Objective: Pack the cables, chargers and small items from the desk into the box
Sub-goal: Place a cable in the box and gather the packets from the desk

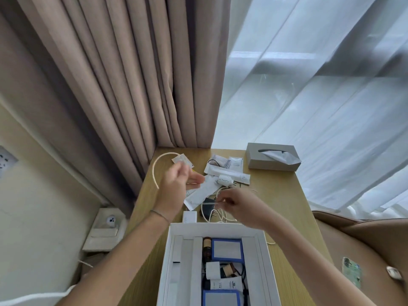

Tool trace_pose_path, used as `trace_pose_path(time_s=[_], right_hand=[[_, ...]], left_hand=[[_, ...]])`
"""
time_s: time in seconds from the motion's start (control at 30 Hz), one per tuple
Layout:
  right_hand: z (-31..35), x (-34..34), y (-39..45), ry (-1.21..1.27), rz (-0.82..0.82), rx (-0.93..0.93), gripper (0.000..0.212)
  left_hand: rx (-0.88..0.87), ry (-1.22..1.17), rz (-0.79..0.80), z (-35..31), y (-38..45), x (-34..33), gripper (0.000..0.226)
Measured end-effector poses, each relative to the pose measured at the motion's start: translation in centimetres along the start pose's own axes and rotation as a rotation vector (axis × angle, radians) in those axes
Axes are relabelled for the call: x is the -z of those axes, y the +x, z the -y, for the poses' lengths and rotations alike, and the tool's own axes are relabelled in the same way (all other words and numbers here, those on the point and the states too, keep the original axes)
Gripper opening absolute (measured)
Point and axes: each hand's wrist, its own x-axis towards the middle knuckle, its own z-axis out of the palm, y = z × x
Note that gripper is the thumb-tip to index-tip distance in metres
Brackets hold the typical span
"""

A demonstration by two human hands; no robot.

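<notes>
Now you are gathering the white cable: left hand pinching it mid-frame, right hand pinching another strand. Next, I judge, coil it for the box below.

A grey tissue box (one tissue poking out) sits near beige curtains.
</notes>
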Motion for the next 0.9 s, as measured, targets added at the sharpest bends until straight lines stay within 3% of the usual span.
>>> trace_pose_path(time_s=[0.1, 0.27, 0.4, 0.53, 0.6, 0.77, 0.83, 0.9], right_hand=[[1.8, -0.4, -0.2, 0.1, -0.041, 0.11, 0.018], [1.3, -0.1, -0.8, 0.136, -0.373, 0.095, 0.02], [0.3, -1.3, -1.5, 0.269, -0.458, 0.079, 0.015], [0.3, -3.2, -2.5, 0.759, -0.299, 0.034, 0.021], [0.3, -4.1, -3.2, 0.938, -0.202, -0.032, 0.03], [-0.9, -7.0, -5.4, 1.058, -0.133, -0.289, 0.039], [-1.9, -8.1, -6.3, 1.103, -0.137, -0.393, 0.036], [-3.2, -9.1, -7.0, 1.064, -0.127, -0.469, 0.032]], left_hand=[[0.038, 0.243, 0.098, 0.8, -1.2, -1.6, 0.034], [0.161, 0.329, 0.239, 1.2, -2.7, -1.9, 0.038], [0.426, 0.069, 0.456, 0.9, -3.1, -1.4, 0.052], [0.548, -0.226, 0.576, 1.7, -3.6, -1.3, 0.051], [0.553, -0.357, 0.567, 2.6, -3.8, -1.4, 0.047], [0.62, -0.565, 0.376, 6.1, -5.0, -2.0, 0.041], [0.664, -0.53, 0.271, 7.7, -5.7, -2.3, 0.04], [0.634, -0.266, 0.208, 9.2, -6.5, -2.5, 0.038]])
